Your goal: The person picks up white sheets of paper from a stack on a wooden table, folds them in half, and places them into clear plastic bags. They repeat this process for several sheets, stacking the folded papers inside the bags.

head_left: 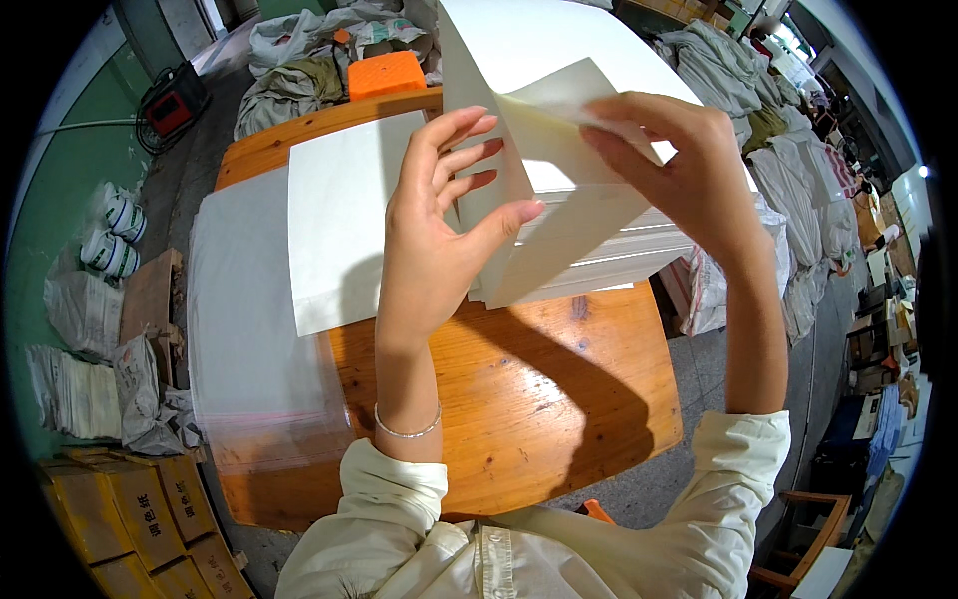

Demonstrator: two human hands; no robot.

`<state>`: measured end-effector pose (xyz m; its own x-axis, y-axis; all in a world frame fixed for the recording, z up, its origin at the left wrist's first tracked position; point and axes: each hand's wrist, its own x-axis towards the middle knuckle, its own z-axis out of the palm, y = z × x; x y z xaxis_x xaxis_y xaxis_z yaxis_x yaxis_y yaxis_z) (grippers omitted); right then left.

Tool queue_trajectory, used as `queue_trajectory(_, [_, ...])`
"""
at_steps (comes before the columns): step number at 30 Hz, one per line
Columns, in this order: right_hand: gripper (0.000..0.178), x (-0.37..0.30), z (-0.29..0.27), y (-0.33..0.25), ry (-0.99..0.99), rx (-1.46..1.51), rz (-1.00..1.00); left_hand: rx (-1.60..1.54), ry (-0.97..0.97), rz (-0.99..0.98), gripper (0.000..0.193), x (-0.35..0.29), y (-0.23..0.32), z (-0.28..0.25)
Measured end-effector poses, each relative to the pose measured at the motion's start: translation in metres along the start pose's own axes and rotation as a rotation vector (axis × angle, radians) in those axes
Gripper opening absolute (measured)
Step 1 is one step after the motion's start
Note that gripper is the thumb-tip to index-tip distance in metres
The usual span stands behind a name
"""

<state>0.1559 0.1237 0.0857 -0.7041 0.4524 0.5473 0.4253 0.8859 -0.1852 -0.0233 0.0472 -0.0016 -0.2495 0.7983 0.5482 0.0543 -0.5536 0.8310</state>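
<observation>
Up goes the corner of the sheet (561, 90), over the stack (634, 245) at the far side of the table (519, 399). The right hand (664, 160) has it: thumb and forefinger close on its right edge, the tips too blurred for their exact placing. Over to the left hand (434, 215), and it is loose, fingers curved and spread, the thumb apart from them, in front of the upright panel (462, 60). Whether that thumb brushes the panel, one cannot tell.

How does it handle? The sheet looks light and thin, bendy yet springy, probably smooth enough to slide over its neighbours and quick to crease under a hard pinch. The edge or corner is the place for a soft grip; the stack, thick as it is, would likely be heavy and want two hands beneath.

Now the direction: the sheet's free corner points up and away from the person, its surface slanting across the stack. Its long axis is hard to call, with much of it hidden or bent. The panel is plainer, its tall edge running from the top of the view down toward the person, left of the stack.
</observation>
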Motion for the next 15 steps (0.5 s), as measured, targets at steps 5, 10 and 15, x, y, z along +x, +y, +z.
queue_trajectory(5, [0.041, 0.003, 0.009, 0.012, 0.254, -0.146, -0.204, -0.02, -0.001, 0.007, 0.069, -0.001, -0.001, 0.0])
queue_trajectory(10, [0.029, -0.001, -0.001, 0.01, -0.056, 0.023, -0.132, 0.027, -0.002, 0.018, 0.069, -0.001, 0.0, 0.0])
queue_trajectory(15, [0.04, 0.007, -0.01, 0.015, -0.179, 0.133, -0.104, 0.018, -0.006, 0.007, 0.069, 0.0, 0.001, -0.001])
